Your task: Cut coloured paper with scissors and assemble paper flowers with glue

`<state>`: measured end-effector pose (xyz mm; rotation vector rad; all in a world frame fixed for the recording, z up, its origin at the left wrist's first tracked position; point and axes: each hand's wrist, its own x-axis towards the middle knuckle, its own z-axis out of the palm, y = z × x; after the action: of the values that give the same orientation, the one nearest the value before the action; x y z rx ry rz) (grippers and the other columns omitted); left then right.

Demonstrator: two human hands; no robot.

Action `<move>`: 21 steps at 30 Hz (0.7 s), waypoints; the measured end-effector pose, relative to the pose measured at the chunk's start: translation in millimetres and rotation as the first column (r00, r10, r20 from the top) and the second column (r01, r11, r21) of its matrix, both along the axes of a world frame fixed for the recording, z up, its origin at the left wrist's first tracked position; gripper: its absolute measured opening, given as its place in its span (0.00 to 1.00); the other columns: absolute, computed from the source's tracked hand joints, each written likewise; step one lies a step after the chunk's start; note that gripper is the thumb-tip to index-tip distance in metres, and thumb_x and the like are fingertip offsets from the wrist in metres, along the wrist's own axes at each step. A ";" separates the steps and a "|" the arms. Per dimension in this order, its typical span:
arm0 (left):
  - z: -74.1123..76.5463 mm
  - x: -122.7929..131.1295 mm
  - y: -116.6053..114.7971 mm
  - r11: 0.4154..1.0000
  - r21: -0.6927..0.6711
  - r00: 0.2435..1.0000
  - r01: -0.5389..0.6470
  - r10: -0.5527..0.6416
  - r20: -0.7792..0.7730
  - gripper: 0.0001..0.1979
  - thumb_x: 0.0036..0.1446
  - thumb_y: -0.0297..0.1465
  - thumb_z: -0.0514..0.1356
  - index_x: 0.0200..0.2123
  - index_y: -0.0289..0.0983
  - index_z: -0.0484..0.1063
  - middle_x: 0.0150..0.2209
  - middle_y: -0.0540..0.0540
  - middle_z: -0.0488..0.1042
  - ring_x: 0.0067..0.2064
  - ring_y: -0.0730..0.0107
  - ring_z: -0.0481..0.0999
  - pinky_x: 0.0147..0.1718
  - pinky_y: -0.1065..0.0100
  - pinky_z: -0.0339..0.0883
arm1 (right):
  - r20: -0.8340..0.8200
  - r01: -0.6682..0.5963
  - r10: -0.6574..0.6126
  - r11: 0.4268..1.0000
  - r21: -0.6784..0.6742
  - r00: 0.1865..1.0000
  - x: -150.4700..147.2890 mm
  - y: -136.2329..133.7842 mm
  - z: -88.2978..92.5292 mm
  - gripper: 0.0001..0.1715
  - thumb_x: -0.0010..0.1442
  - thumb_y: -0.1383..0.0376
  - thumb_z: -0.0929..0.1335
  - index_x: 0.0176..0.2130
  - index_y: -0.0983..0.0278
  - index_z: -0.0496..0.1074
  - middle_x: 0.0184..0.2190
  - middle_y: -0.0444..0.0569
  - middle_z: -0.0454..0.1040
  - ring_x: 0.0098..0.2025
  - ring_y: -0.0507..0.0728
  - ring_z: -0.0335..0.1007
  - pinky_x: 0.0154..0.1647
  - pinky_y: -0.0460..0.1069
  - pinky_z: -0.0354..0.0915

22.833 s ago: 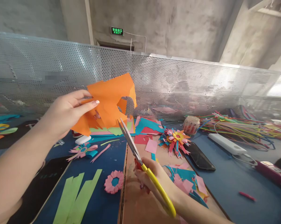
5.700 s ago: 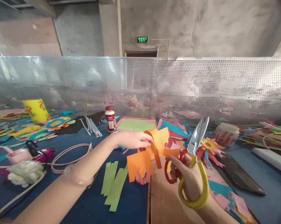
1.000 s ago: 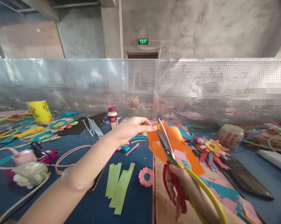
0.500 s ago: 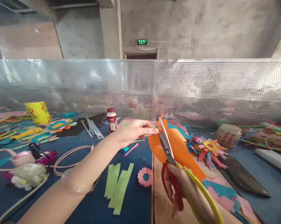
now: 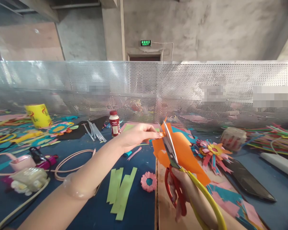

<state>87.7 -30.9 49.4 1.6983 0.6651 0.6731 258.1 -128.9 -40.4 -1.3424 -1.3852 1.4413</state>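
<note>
My left hand (image 5: 142, 134) pinches the left edge of an orange sheet of paper (image 5: 184, 150) between thumb and fingers. Through the handles of a pair of scissors (image 5: 170, 145), one red and one yellow, my right hand (image 5: 179, 183) keeps its grip. The blades point up and away, a little apart, and lie across the orange paper beside my left fingertips. Below my left hand, several light green paper strips (image 5: 121, 191) lie on the blue table. A pink paper ring (image 5: 148, 181) with a pleated edge sits to their right.
A dark red bottle (image 5: 114, 124) stands behind my left forearm. To the right are a paper flower (image 5: 214, 151), a black phone (image 5: 249, 182) and a tape roll (image 5: 233, 139). Cables and a glue-coloured lump (image 5: 30, 179) lie left. A perforated metal screen (image 5: 144, 86) crosses the back.
The scissor blades have come slightly closer together around the orange paper's edge. Both hands stay in nearly the same place.
</note>
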 end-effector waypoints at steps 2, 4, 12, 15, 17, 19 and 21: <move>-0.8 0.6 0.2 1.000 0.006 1.000 0.003 -0.003 -0.002 0.11 0.49 0.33 0.64 0.23 0.35 0.66 0.25 0.53 0.62 0.26 0.77 0.58 0.26 0.69 0.49 | 0.002 0.046 -0.046 0.999 0.024 0.999 -4.7 -4.6 -0.5 0.30 0.58 0.44 0.57 0.21 0.64 0.65 0.15 0.46 0.70 0.12 0.50 0.64 0.12 0.43 0.59; -2.1 1.2 0.7 1.000 0.015 1.000 0.000 0.000 -0.003 0.11 0.48 0.34 0.64 0.24 0.35 0.66 0.25 0.52 0.62 0.27 0.76 0.58 0.26 0.69 0.49 | -0.001 0.096 -0.096 0.994 0.050 0.995 -9.0 -9.7 -1.3 0.31 0.59 0.44 0.56 0.20 0.64 0.64 0.14 0.44 0.68 0.11 0.49 0.64 0.12 0.43 0.59; -6.7 2.3 3.4 0.999 0.033 1.000 -0.006 0.006 -0.010 0.11 0.48 0.35 0.64 0.24 0.35 0.67 0.26 0.52 0.63 0.28 0.75 0.60 0.28 0.68 0.50 | -0.024 0.147 -0.145 0.987 0.073 0.989 -9.7 -14.8 -3.6 0.29 0.59 0.45 0.57 0.21 0.63 0.65 0.12 0.45 0.67 0.10 0.50 0.59 0.11 0.44 0.55; -7.1 2.2 4.0 1.000 0.022 1.000 0.001 -0.001 -0.009 0.11 0.48 0.35 0.64 0.25 0.35 0.67 0.26 0.52 0.64 0.29 0.75 0.60 0.29 0.68 0.51 | -0.033 0.175 -0.173 0.980 0.095 0.984 -10.8 -18.5 -7.0 0.30 0.61 0.46 0.55 0.19 0.63 0.63 0.11 0.43 0.63 0.11 0.49 0.57 0.13 0.44 0.55; -7.3 2.1 4.3 1.000 0.018 1.000 0.004 -0.004 -0.010 0.11 0.48 0.35 0.64 0.25 0.35 0.67 0.26 0.52 0.64 0.28 0.75 0.60 0.29 0.68 0.51 | -0.041 0.202 -0.199 0.974 0.099 0.979 -12.1 -21.0 -9.3 0.31 0.61 0.47 0.55 0.17 0.62 0.60 0.10 0.42 0.59 0.11 0.48 0.56 0.14 0.44 0.54; -7.4 2.0 4.6 1.000 0.024 1.000 0.004 -0.004 -0.014 0.11 0.48 0.35 0.64 0.25 0.35 0.67 0.26 0.52 0.64 0.28 0.75 0.60 0.28 0.68 0.51 | -0.048 0.215 -0.211 0.973 0.090 0.976 -13.1 -22.3 -10.6 0.31 0.61 0.47 0.55 0.16 0.62 0.60 0.10 0.41 0.59 0.11 0.48 0.55 0.13 0.44 0.53; -7.6 1.9 4.9 1.000 0.027 1.000 0.003 -0.002 -0.020 0.11 0.48 0.35 0.64 0.25 0.35 0.67 0.25 0.52 0.64 0.28 0.75 0.60 0.28 0.68 0.51 | -0.051 0.200 -0.196 0.977 0.077 0.979 -13.3 -22.5 -10.9 0.31 0.62 0.48 0.54 0.17 0.62 0.61 0.11 0.41 0.60 0.11 0.47 0.56 0.13 0.44 0.53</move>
<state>89.6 -26.0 41.8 1.7328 0.6703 0.6672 244.8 -151.5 -51.3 -1.3482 -1.2323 1.2606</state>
